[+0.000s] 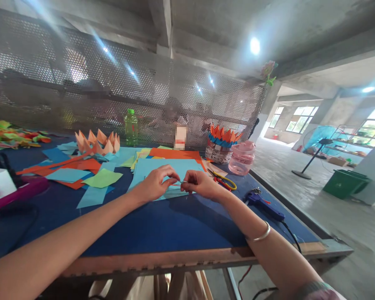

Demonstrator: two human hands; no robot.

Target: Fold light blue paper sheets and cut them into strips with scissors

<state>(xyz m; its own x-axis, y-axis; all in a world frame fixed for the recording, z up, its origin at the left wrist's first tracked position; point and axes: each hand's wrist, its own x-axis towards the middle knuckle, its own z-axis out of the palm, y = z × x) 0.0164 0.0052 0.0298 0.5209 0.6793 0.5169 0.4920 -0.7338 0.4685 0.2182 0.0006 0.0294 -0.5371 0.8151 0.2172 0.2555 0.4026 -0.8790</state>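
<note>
The left hand [154,183] and right hand [200,185] are held just above a light blue paper sheet [165,168] on the tabletop [150,230], their fingers [171,171] closed in pinches on a thin strand [178,183], its material too fine to tell. Keeping both pinches close together and the wrists low looks the surest way to control so fine a strand. Yellow-handled scissors [223,181] lie just right of the sheet.

A folded paper crown [97,142] and a green bottle [131,127] stand at the far side of the table. To the right lie scissors [225,181] and a glue gun [264,205], near a pink jar [241,158]. A floor fan [318,143] and a green bin [345,183] stand beyond, right.
</note>
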